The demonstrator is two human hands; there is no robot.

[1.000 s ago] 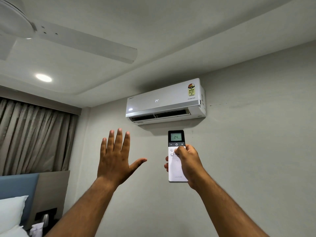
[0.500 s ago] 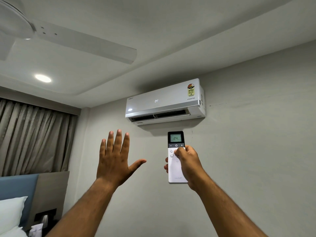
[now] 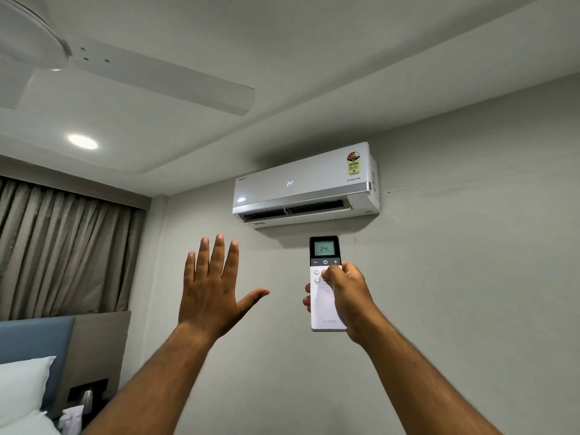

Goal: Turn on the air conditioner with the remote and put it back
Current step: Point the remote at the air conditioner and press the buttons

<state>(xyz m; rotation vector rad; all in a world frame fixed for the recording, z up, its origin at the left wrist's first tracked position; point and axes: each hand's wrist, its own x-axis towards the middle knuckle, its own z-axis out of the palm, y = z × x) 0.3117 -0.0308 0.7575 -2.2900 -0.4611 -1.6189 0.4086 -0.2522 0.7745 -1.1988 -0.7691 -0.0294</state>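
Observation:
A white air conditioner (image 3: 304, 183) hangs high on the grey wall, its front showing 24 and its bottom flap open. Just below it I hold a white remote (image 3: 323, 309) upright in my right hand (image 3: 348, 296), thumb resting on the white buttons under the power key. The remote's dark top screen reads 24. My left hand (image 3: 213, 290) is raised to the left of the remote, palm toward the wall, fingers spread, holding nothing.
A white ceiling fan (image 3: 135, 70) spans the upper left, with a round ceiling light (image 3: 82, 141) lit beside it. Grey curtains (image 3: 62, 246) hang at left. A blue headboard (image 3: 34, 343), a white pillow (image 3: 22, 387) and a bedside shelf sit at the lower left.
Almost nothing: both hands hold their pose, and the remote sits a touch lower than a second ago. The displays still read 24.

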